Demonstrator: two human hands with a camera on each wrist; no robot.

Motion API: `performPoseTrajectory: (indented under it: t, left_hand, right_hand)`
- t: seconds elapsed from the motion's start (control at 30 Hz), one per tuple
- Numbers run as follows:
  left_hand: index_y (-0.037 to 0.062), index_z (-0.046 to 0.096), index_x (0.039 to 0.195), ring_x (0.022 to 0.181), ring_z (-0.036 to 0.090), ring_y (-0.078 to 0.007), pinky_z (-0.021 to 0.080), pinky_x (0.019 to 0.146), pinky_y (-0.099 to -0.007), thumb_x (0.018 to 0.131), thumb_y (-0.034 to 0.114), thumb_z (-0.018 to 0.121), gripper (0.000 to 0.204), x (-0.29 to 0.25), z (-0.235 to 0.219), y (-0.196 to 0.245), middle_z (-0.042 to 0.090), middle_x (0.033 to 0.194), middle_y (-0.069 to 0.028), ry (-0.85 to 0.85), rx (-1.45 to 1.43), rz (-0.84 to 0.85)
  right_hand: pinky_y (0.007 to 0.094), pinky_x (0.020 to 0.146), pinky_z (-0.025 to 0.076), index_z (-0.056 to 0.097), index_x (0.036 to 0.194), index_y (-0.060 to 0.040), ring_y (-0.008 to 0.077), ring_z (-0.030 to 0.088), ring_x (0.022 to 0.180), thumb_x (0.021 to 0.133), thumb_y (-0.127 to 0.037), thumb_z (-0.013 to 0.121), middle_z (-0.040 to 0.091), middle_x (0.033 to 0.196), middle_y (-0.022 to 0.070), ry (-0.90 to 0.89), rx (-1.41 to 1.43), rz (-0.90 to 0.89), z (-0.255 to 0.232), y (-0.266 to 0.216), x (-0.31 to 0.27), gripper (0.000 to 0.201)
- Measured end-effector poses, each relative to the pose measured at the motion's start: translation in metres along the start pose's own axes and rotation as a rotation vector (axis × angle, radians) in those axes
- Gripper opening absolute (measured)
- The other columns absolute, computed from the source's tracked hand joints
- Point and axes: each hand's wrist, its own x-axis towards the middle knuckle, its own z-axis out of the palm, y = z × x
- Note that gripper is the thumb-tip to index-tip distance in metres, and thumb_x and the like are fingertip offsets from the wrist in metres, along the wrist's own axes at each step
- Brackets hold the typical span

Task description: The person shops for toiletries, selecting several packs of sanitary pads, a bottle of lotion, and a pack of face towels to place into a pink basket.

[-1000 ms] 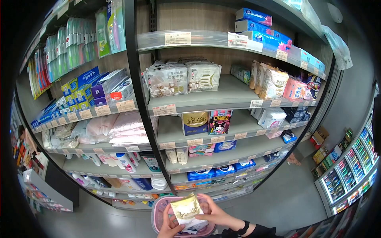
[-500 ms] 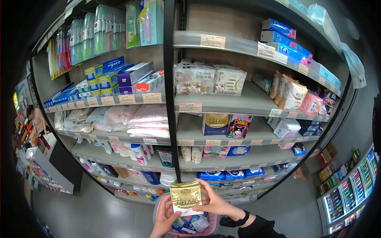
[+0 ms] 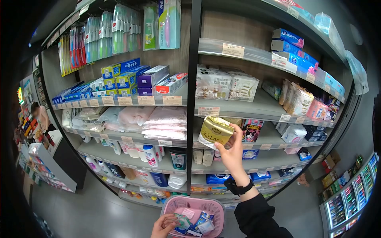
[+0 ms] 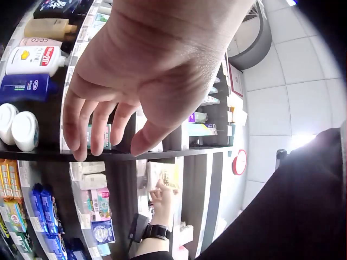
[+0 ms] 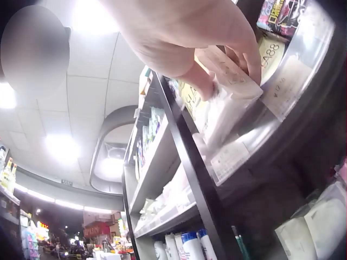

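The right hand (image 3: 231, 154) grips a gold and white package (image 3: 215, 131) by its right side, in front of the middle shelf in the head view. In the right wrist view the right hand (image 5: 190, 38) has thumb and fingers around the package (image 5: 225, 95), close to the shelf's price labels. The left hand (image 3: 164, 225) is at the left rim of a pink basket (image 3: 219, 206), its fingers loosely bent with nothing held. The left wrist view shows the left hand (image 4: 135, 81) with fingers hanging loose. Small blue, white and green packets (image 3: 205, 225) lie in the basket.
A black upright (image 3: 193, 79) divides the shelves. White packs (image 3: 214, 84) stand on the shelf above the package, and a black and pink box (image 3: 251, 131) to its right. Toothpaste boxes (image 3: 152, 77) and bottles (image 3: 150, 154) fill the left shelves. A person (image 3: 41, 115) is at far left.
The right hand has lifted the package from above the basket to the middle shelf. The left hand has let go of it and stays low by the basket. The head view has shifted.
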Motion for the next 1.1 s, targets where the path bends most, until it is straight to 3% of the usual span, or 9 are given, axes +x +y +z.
performPoseTrajectory:
  t: [0.07, 0.13, 0.23, 0.33, 0.53, 0.63, 0.77, 0.93, 1.1]
  left_hand:
    - [0.0020, 0.041, 0.138, 0.108, 0.059, -0.0189, 0.049, 0.090, -0.0308, 0.089, -0.002, 0.059, 0.052, -0.006, -0.006, -0.003, 0.059, 0.122, -0.0114, -0.038, 0.038, -0.010]
    - [-0.0006, 0.051, 0.126, 0.100, 0.062, -0.0176, 0.049, 0.087, -0.0288, 0.091, 0.002, 0.059, 0.036, -0.011, -0.008, -0.006, 0.063, 0.112, -0.0101, 0.018, 0.012, 0.056]
    - [0.0000, 0.050, 0.127, 0.102, 0.062, -0.0180, 0.049, 0.085, -0.0286, 0.092, 0.003, 0.060, 0.037, -0.016, -0.017, -0.015, 0.063, 0.112, -0.0104, 0.030, 0.023, 0.035]
    - [0.0004, 0.051, 0.127, 0.101, 0.062, -0.0179, 0.049, 0.084, -0.0279, 0.092, 0.005, 0.060, 0.036, -0.021, -0.021, -0.018, 0.063, 0.113, -0.0102, 0.037, 0.020, 0.022]
    - [0.0002, 0.050, 0.128, 0.099, 0.062, -0.0171, 0.050, 0.081, -0.0276, 0.092, 0.006, 0.061, 0.038, -0.023, -0.024, -0.022, 0.064, 0.114, -0.0107, 0.024, 0.004, 0.009]
    - [0.0001, 0.050, 0.128, 0.098, 0.062, -0.0166, 0.049, 0.080, -0.0273, 0.091, 0.005, 0.061, 0.039, -0.026, -0.023, -0.022, 0.064, 0.114, -0.0110, 0.041, 0.027, 0.007]
    - [0.0001, 0.050, 0.128, 0.098, 0.062, -0.0162, 0.049, 0.079, -0.0267, 0.091, 0.004, 0.060, 0.039, -0.027, -0.023, -0.029, 0.065, 0.115, -0.0112, 0.033, 0.009, 0.017]
    - [-0.0003, 0.052, 0.127, 0.096, 0.063, -0.0176, 0.050, 0.079, -0.0278, 0.090, 0.003, 0.059, 0.038, -0.028, -0.020, -0.025, 0.065, 0.114, -0.0119, 0.053, 0.008, -0.007]
    - [0.0000, 0.052, 0.126, 0.097, 0.064, -0.0185, 0.051, 0.079, -0.0285, 0.090, 0.003, 0.059, 0.037, -0.029, -0.020, -0.029, 0.065, 0.113, -0.0115, 0.074, 0.003, -0.010]
  right_hand:
    - [0.0345, 0.092, 0.049, 0.033, 0.139, -0.0094, 0.0257, 0.059, 0.110, 0.078, 0.005, 0.069, 0.053, 0.122, 0.0164, 0.000, -0.033, 0.019, 0.009, 0.005, 0.002, 0.072]
    - [0.0364, 0.094, 0.047, 0.033, 0.139, -0.0091, 0.0292, 0.058, 0.112, 0.079, 0.004, 0.068, 0.053, 0.125, 0.0186, -0.004, -0.068, 0.039, 0.017, 0.006, 0.007, 0.071]
    - [0.0421, 0.105, 0.036, 0.034, 0.140, -0.0060, 0.0412, 0.045, 0.126, 0.080, 0.000, 0.067, 0.047, 0.133, 0.0253, -0.009, -0.198, 0.050, 0.027, 0.004, 0.015, 0.069]
    - [0.0435, 0.101, 0.039, 0.036, 0.138, -0.0043, 0.0425, 0.048, 0.121, 0.078, 0.000, 0.068, 0.049, 0.128, 0.0245, 0.018, -0.326, -0.051, 0.035, 0.008, 0.018, 0.068]
    - [0.0431, 0.090, 0.046, 0.042, 0.132, -0.0005, 0.0435, 0.056, 0.106, 0.077, -0.001, 0.072, 0.057, 0.116, 0.0237, 0.003, -0.663, -0.243, 0.035, 0.008, 0.030, 0.063]
    - [0.0457, 0.091, 0.043, 0.042, 0.128, 0.0012, 0.0454, 0.052, 0.105, 0.076, -0.001, 0.070, 0.054, 0.111, 0.0253, 0.017, -0.498, -0.079, 0.037, 0.020, 0.033, 0.059]
    - [0.0450, 0.088, 0.044, 0.046, 0.122, 0.0015, 0.0445, 0.054, 0.102, 0.076, -0.001, 0.070, 0.056, 0.110, 0.0234, 0.124, -0.364, -0.105, 0.043, 0.033, 0.027, 0.052]
    - [0.0436, 0.082, 0.046, 0.061, 0.104, 0.0008, 0.0378, 0.056, 0.099, 0.079, -0.005, 0.069, 0.056, 0.101, 0.0192, 0.215, -0.708, -0.272, 0.042, 0.034, 0.022, 0.027]
    - [0.0428, 0.073, 0.048, 0.066, 0.088, -0.0028, 0.0341, 0.059, 0.088, 0.081, -0.011, 0.068, 0.058, 0.088, 0.0133, 0.248, -0.775, -0.213, 0.037, 0.039, 0.023, 0.011]
